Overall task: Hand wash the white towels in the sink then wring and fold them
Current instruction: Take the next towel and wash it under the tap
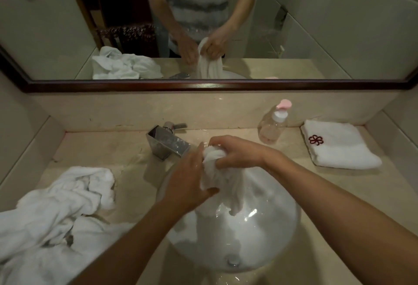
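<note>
A wet white towel hangs bunched over the round white sink, its lower end trailing down into the bowl. My right hand grips the top of the bunch from above. My left hand is closed on the towel just below, on its left side. A heap of crumpled white towels lies on the counter left of the sink. One folded white towel with a dark red flower emblem rests on the counter at the right.
A chrome faucet stands behind the sink, close to my hands. A clear pump bottle with a pink top sits at the back right. A wood-framed mirror runs along the wall above the beige counter.
</note>
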`<state>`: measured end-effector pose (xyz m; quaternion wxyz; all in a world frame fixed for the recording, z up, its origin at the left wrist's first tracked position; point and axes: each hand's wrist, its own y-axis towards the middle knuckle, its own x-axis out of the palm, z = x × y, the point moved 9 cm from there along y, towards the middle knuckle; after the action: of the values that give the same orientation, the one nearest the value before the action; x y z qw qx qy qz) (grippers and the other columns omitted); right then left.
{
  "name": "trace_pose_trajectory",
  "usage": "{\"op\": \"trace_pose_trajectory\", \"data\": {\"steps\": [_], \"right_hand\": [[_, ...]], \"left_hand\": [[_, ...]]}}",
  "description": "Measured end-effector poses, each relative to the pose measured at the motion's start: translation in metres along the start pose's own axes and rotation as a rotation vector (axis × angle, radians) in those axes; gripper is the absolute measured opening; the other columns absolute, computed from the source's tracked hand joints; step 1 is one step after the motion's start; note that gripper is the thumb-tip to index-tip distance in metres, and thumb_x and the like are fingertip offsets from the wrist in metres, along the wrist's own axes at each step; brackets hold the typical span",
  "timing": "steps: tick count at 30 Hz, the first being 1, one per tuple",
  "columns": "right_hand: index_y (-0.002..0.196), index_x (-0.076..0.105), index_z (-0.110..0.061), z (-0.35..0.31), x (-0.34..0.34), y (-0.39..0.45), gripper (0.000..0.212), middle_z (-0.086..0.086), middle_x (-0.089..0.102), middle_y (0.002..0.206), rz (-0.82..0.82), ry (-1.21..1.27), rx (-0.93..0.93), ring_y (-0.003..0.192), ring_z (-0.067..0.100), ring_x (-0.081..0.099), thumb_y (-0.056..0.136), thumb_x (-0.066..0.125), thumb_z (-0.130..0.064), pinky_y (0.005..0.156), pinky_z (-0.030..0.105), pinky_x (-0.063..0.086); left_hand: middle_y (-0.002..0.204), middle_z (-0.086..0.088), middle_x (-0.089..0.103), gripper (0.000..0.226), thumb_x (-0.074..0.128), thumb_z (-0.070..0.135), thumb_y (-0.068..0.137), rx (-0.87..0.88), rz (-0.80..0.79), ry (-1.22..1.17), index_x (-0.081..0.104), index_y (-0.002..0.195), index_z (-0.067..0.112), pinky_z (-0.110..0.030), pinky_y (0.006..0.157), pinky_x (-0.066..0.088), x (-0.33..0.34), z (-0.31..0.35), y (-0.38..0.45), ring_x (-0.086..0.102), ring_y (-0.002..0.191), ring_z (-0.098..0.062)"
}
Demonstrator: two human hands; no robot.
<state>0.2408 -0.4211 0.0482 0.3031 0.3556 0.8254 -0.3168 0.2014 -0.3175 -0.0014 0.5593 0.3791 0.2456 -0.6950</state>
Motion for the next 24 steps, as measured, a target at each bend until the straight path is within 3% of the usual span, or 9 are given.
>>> {"op": "trace_pose_trajectory", "data": {"steps": [1, 3, 6, 8, 10, 13, 15, 20, 24], "right_hand": [[0.107, 0.056, -0.02, -0.005, -0.002, 0.0, 0.03, -0.003, 0.062, 0.1, -0.01, -0.008, -0.002, 0.089, 0.018, 0.062, 0.081, 0.07, -0.024, 0.074, 0.035, 0.052], [0.115, 0.053, -0.02, -0.015, -0.009, -0.001, 0.041, -0.001, 0.063, 0.104, 0.003, -0.013, -0.01, 0.092, 0.018, 0.063, 0.081, 0.073, -0.03, 0.077, 0.038, 0.054], [0.123, 0.047, -0.023, -0.01, -0.018, -0.011, 0.062, -0.004, 0.063, 0.105, 0.045, -0.034, 0.039, 0.093, 0.014, 0.061, 0.076, 0.082, -0.044, 0.078, 0.034, 0.054], [0.12, 0.048, -0.023, 0.012, -0.012, -0.017, 0.062, -0.004, 0.063, 0.103, -0.001, -0.201, 0.132, 0.092, 0.016, 0.062, 0.074, 0.082, -0.048, 0.077, 0.035, 0.054], [0.107, 0.058, -0.019, 0.033, -0.001, -0.018, 0.038, 0.0, 0.067, 0.099, 0.001, -0.282, 0.153, 0.09, 0.022, 0.064, 0.08, 0.078, -0.037, 0.077, 0.04, 0.054], [0.094, 0.069, -0.017, 0.04, -0.008, -0.022, 0.013, 0.002, 0.072, 0.093, 0.192, -0.02, 0.08, 0.086, 0.022, 0.066, 0.083, 0.076, -0.02, 0.079, 0.041, 0.054], [0.101, 0.072, -0.013, 0.033, -0.014, -0.026, 0.018, 0.003, 0.073, 0.097, 0.268, 0.125, 0.018, 0.089, 0.019, 0.067, 0.084, 0.077, -0.017, 0.081, 0.038, 0.052], [0.104, 0.062, -0.019, 0.038, -0.007, -0.029, 0.028, -0.001, 0.067, 0.099, 0.362, 0.5, -0.006, 0.087, 0.009, 0.064, 0.083, 0.078, -0.01, 0.076, 0.026, 0.054], [0.125, 0.058, -0.027, 0.061, 0.04, -0.026, 0.059, -0.01, 0.067, 0.115, 0.357, 0.567, 0.044, 0.1, 0.002, 0.065, 0.074, 0.085, -0.037, 0.088, 0.029, 0.056]], "left_hand": [[0.144, 0.015, 0.045, 0.099, 0.08, 0.055, 0.066, 0.023, -0.069, -0.112, 0.034, 0.148, 0.024, -0.03, 0.105, 0.042, 0.002, 0.005, 0.01, 0.043, 0.13, -0.004], [0.116, 0.033, 0.06, 0.066, 0.082, 0.037, 0.072, -0.017, -0.114, -0.403, 0.054, 0.131, 0.035, -0.013, 0.086, 0.047, -0.005, 0.009, 0.021, 0.055, 0.106, 0.014], [0.088, 0.02, 0.072, 0.027, 0.072, 0.024, 0.075, -0.16, -0.119, -0.603, 0.069, 0.1, 0.034, -0.016, 0.069, 0.053, -0.016, 0.004, 0.028, 0.067, 0.083, 0.002], [0.081, 0.007, 0.07, 0.016, 0.065, 0.033, 0.071, -0.092, -0.123, -0.338, 0.065, 0.086, 0.026, -0.025, 0.062, 0.049, -0.028, 0.012, 0.035, 0.067, 0.081, -0.017], [0.081, 0.002, 0.065, 0.018, 0.069, 0.036, 0.078, 0.059, -0.088, 0.083, 0.055, 0.08, 0.025, -0.026, 0.059, 0.038, -0.037, 0.027, 0.042, 0.062, 0.08, -0.022], [0.095, -0.001, 0.068, 0.032, 0.074, 0.039, 0.081, 0.11, -0.084, 0.332, 0.061, 0.103, 0.019, -0.03, 0.071, 0.048, -0.035, 0.029, 0.045, 0.062, 0.087, -0.021], [0.095, -0.002, 0.07, 0.034, 0.074, 0.032, 0.08, 0.115, -0.114, 0.273, 0.064, 0.109, 0.017, -0.032, 0.073, 0.051, -0.028, 0.021, 0.043, 0.065, 0.087, -0.023], [0.078, -0.003, 0.071, 0.013, 0.061, 0.014, 0.088, -0.043, -0.007, -0.314, 0.071, 0.092, 0.007, -0.028, 0.064, 0.051, -0.041, 0.021, 0.048, 0.067, 0.07, -0.017], [0.085, -0.004, 0.063, 0.003, 0.064, 0.012, 0.088, 0.018, -0.057, -0.032, 0.062, 0.088, 0.013, -0.021, 0.067, 0.045, -0.041, 0.048, 0.058, 0.06, 0.08, -0.02]]}}
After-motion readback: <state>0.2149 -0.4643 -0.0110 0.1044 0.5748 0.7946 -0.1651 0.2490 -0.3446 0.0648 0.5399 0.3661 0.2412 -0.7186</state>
